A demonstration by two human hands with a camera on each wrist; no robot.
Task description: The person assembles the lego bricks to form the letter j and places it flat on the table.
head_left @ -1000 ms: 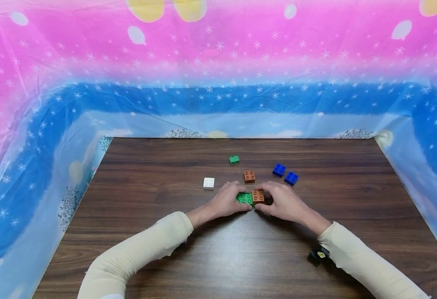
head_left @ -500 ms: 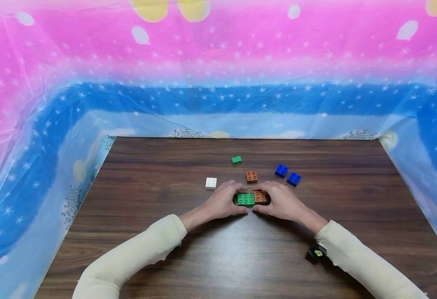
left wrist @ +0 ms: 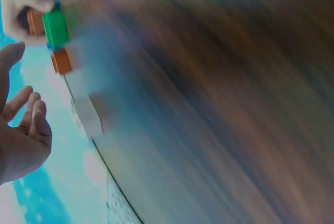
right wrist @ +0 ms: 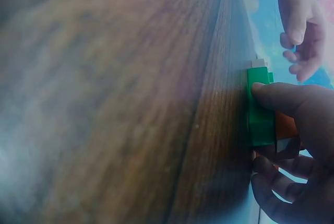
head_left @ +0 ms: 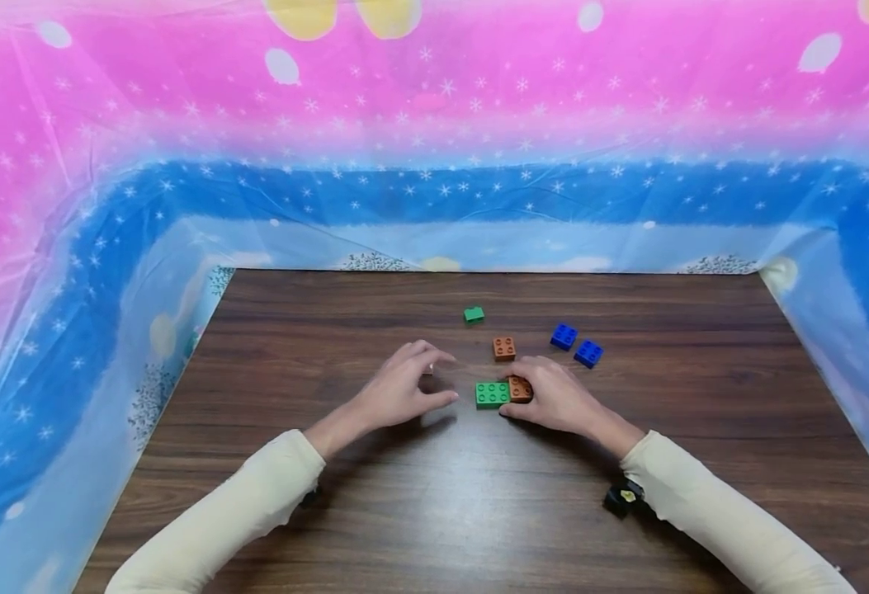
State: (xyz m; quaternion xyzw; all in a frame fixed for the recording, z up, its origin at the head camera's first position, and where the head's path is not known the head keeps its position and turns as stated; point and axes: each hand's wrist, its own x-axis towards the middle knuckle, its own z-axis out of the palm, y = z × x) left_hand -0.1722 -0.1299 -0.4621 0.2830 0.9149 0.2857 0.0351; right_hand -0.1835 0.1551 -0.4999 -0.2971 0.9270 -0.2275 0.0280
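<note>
My right hand point(head_left: 562, 398) holds an orange brick point(head_left: 521, 388) and the long green brick point(head_left: 492, 395) under it. In the right wrist view the thumb presses the side of the green brick point(right wrist: 260, 114), while the other fingers curl behind. Away to the left, my left hand point(head_left: 393, 386) hovers with thumb and fingers spread, nothing between them. It mostly hides a white brick from the head camera; the left wrist view shows that white brick point(left wrist: 87, 117) on the table, apart from the hand.
Behind the hands lies a second orange brick point(head_left: 504, 348). A small green brick point(head_left: 474, 315) sits farther back. Two blue bricks, one left point(head_left: 564, 336) and one right point(head_left: 588, 353), lie beyond the right hand. A patterned cloth point(head_left: 434, 198) surrounds the wooden table point(head_left: 315, 305).
My left hand has come off the green brick and moved left toward the white brick, its fingers spreading. The right hand stays on the joined orange and green bricks.
</note>
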